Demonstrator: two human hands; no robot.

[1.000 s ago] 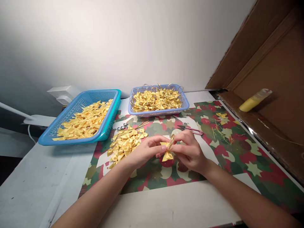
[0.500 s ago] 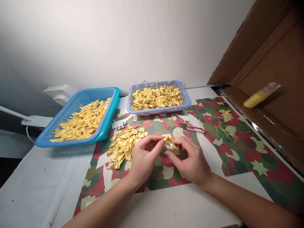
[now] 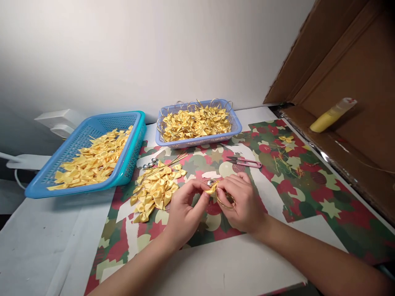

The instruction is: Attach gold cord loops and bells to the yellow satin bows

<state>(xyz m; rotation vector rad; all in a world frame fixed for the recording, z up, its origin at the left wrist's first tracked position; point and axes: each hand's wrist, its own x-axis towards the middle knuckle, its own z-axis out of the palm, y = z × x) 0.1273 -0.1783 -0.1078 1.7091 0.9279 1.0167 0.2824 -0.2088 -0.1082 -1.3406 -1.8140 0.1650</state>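
Note:
Between my two hands, just above the patterned paper, is a yellow ribbon bow (image 3: 211, 190) with a small silver bell (image 3: 210, 183) on it. My left hand (image 3: 189, 207) pinches the bow between thumb and forefinger. A gold cord (image 3: 230, 202) loops around the fingers of my right hand (image 3: 242, 201), which pinches the cord close by the bow. To the left of my left hand lies a pile of yellow bows (image 3: 157, 189). Several gold cords (image 3: 173, 160) rest at the top of that pile, with a few silver bells (image 3: 150, 163) beside them.
A blue basket of yellow bows (image 3: 83, 189) stands at the left, stacked on a turquoise one. A lilac basket (image 3: 200, 142) at the back holds corded bows. Pink-handled thread snips (image 3: 245, 163), cord scraps (image 3: 286, 162), and a yellow-filled tube (image 3: 333, 115) by the cardboard (image 3: 348, 61) are at right.
The bow has turned, and its silver bell now shows. My right fingers have closed in beside the bow, with the gold cord looped below. The whole view has shifted slightly.

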